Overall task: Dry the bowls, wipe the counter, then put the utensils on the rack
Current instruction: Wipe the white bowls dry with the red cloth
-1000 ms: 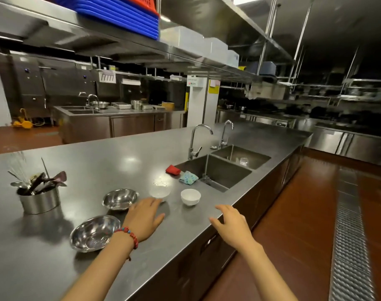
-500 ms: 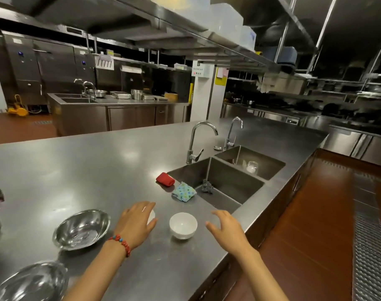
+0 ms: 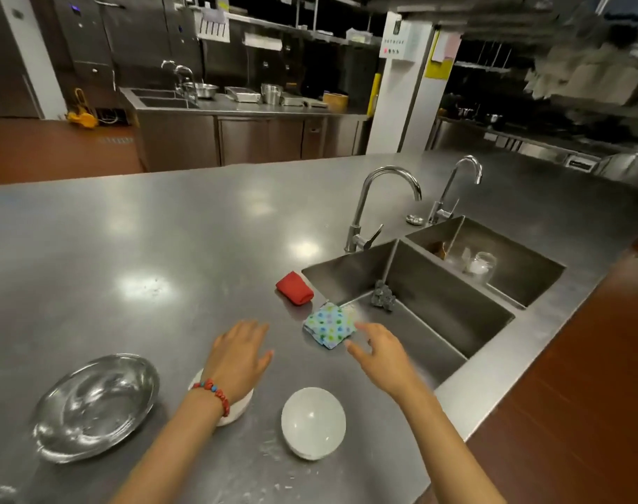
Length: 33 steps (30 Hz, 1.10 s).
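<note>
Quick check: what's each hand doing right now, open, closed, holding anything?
Left hand: open, holding nothing, above a white bowl.
Right hand: open, empty, fingers spread beside the patterned cloth.

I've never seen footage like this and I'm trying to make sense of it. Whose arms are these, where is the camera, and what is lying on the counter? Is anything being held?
There is no machine here. The camera sits on a person's head and looks forward and down, so the two arms are that person's own. There is only this one view.

They stand at a steel counter in a large kitchen. The left hand, with a red bead bracelet at the wrist, hovers with straight fingers above a white bowl that it mostly hides. The right hand reaches, fingers spread, toward a folded blue patterned cloth at the edge of the sink. Neither hand holds anything.

Also on the counter: a second white bowl, a metal bowl and a red folded cloth. A glass jar sits in the farther basin.
</note>
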Available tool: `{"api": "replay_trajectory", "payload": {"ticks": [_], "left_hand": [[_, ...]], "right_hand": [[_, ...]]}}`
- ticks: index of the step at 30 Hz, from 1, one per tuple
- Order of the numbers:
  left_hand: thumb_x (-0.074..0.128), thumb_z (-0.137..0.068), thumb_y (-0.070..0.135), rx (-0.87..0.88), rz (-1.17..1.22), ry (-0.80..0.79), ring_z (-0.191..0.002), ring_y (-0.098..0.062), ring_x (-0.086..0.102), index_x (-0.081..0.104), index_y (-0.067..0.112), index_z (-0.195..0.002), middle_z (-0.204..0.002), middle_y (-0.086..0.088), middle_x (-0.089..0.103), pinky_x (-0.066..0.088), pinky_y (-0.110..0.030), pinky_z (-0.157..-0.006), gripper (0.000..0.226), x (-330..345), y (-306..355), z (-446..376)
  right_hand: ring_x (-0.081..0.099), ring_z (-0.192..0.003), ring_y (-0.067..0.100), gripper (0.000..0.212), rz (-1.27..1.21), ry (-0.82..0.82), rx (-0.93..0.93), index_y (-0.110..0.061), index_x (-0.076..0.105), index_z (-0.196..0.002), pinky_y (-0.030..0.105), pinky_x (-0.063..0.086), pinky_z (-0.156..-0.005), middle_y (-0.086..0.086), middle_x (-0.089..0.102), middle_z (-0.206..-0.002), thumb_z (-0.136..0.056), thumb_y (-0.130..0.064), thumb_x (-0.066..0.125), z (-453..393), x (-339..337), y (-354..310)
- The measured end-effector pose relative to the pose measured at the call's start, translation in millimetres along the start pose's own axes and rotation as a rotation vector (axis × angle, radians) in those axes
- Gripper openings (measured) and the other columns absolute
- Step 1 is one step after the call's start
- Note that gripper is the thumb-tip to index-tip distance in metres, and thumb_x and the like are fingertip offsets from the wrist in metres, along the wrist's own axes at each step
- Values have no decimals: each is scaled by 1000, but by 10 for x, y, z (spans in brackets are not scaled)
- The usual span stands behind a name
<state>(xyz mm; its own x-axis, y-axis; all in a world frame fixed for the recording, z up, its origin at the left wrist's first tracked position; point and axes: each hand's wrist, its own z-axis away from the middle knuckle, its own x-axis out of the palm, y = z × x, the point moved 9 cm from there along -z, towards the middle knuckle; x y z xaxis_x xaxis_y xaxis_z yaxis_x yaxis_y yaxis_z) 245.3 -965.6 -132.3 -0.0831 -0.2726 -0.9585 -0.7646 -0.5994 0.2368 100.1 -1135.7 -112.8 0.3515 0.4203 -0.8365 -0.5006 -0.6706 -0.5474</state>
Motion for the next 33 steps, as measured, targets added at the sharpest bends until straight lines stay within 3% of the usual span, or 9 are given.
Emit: {"api": "replay_trajectory", "payload": {"ticks": [4,8,13,17,20,22,26,30,33], "left_hand": [[38,-94,40,-99,-22,-15,-135,-17,28,28,22,-141,-148,0,33,23,-33,-108,51,214,-26,-309],[39,-94,39,-223,-18,-4,-136,-15,26,25,22,-142,-149,0,31,21,-30,-109,53,457,-37,-653],[40,-94,39,-359,-20,-54,-139,-17,22,23,21,-143,-150,0,27,19,-34,-111,55,825,-27,-996],[56,-89,29,-455,20,-18,-135,-30,33,40,11,-136,-144,-12,40,28,-42,-107,53,966,-84,-1160],[73,-76,18,-472,1,2,-116,-42,53,57,2,-121,-125,-22,58,43,-54,-93,51,1084,-119,-1264],[69,-80,22,-482,7,2,-121,-39,49,53,4,-126,-131,-20,53,39,-52,-98,51,1170,-156,-1319],[36,-95,42,-503,-19,-68,-141,-18,16,21,21,-144,-153,-1,20,16,-32,-112,56,1414,-334,-1362],[31,-95,44,-529,-20,-123,-142,-16,11,16,23,-145,-155,1,15,14,-30,-113,56,1520,-449,-1329],[40,-94,39,-528,16,-75,-141,-21,19,26,17,-142,-152,-5,25,18,-34,-113,55,1504,-465,-1290]], "right_hand": [[47,-122,22,43,-32,-59,-53,-15,50,-128,30,35,-100,7,53,-133,-89,-30,57,-582,144,186],[47,-121,21,38,-95,-182,-135,-18,53,-126,19,29,-91,4,55,-130,-89,-28,57,-1252,375,378],[46,-121,21,43,-137,-315,-159,-11,51,-126,25,32,-99,9,52,-131,-89,-30,58,-2028,706,610],[48,-120,24,42,-180,-373,-189,-10,51,-127,22,33,-91,12,54,-129,-90,-29,57,-2525,1017,604],[48,-121,26,46,-204,-397,-202,-10,48,-131,29,36,-97,14,53,-130,-90,-30,57,-2843,1281,538],[49,-121,27,47,-201,-418,-200,-13,46,-133,33,37,-99,15,52,-132,-90,-30,56,-3037,1469,507],[49,-120,32,51,-178,-437,-200,-15,41,-137,38,39,-100,20,50,-131,-91,-29,54,-3352,1784,474],[50,-114,37,55,-166,-441,-169,-22,39,-138,40,41,-100,22,46,-127,-87,-33,59,-3507,2023,478],[52,-110,37,53,-160,-447,-180,-23,43,-134,36,42,-96,22,48,-124,-85,-31,62,-3524,2145,436]]}}
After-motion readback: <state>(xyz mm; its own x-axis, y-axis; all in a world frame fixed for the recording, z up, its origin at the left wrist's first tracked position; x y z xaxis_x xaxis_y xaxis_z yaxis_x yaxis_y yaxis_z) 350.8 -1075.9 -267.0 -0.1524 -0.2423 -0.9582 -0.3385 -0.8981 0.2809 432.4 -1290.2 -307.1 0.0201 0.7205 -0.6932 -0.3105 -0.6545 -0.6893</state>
